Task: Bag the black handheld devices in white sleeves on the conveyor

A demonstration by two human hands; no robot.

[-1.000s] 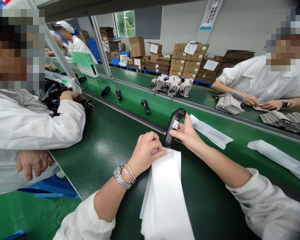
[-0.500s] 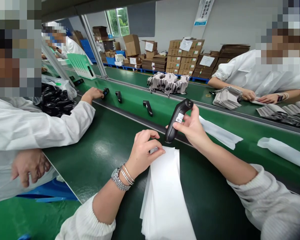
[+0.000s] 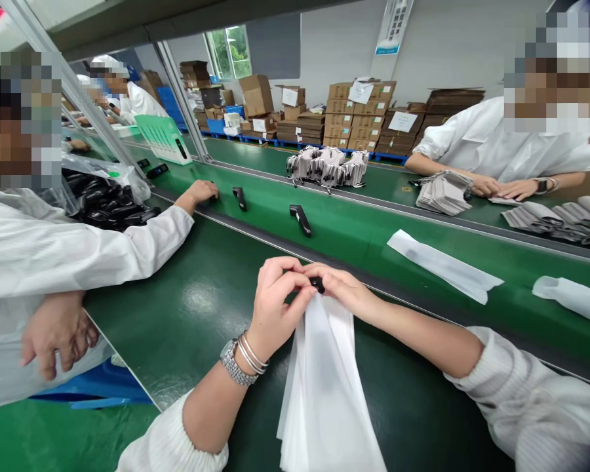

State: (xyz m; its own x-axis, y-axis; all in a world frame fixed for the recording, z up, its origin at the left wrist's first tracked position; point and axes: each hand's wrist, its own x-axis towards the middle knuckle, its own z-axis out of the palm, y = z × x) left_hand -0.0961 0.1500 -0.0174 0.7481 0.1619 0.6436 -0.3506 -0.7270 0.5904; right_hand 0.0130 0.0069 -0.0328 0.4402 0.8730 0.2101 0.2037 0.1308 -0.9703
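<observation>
- Left hand (image 3: 279, 296) pinches the white bag (image 3: 327, 380) at its mouth, which points away from the wearer.
- Right hand (image 3: 349, 292) grips the black device (image 3: 317, 284) there, axis hidden.

Factory assembly hall: long green conveyor belt (image 3: 364, 248), white-coated workers, stacked cartons (image 3: 353, 115).

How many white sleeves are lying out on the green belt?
2. The first sleeve lies beyond and right of the right hand; the second sleeve is farther right, cut off by the picture's edge. More may be hidden.
</observation>
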